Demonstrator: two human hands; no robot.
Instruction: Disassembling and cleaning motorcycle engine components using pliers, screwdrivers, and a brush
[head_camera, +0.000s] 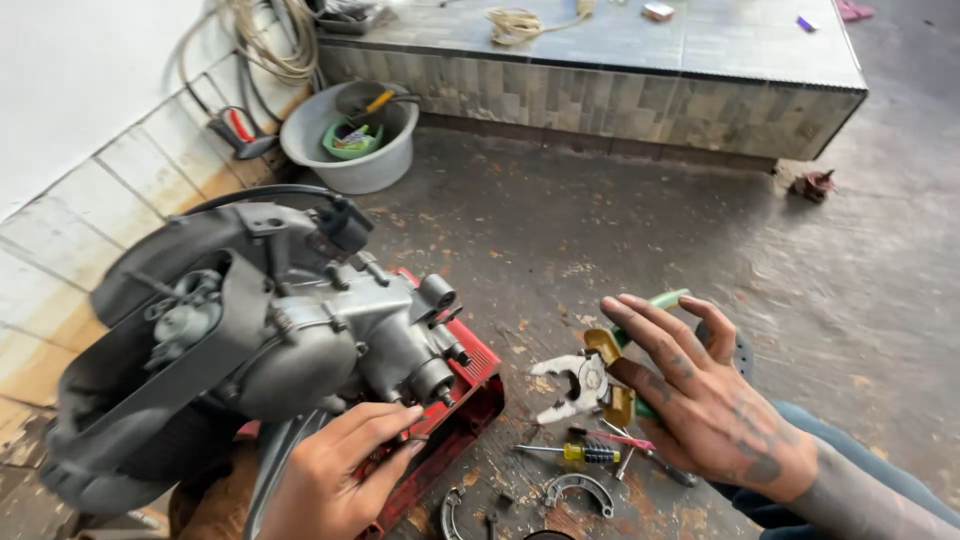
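Note:
A grey scooter engine rests tilted on a red tray at the left. My left hand presses against the engine's lower front edge beside the tray, fingers curled over a thin dark ring-like part. My right hand hovers with fingers spread above the floor. Just under its thumb lie green-handled pliers with open jaws. It holds nothing. A small yellow-handled screwdriver lies below the pliers.
Curved metal brake shoes and small parts lie on the stained concrete floor near the tray. A grey basin with tools stands by the tiled wall. A tiled raised platform runs across the back. My knee is at the lower right.

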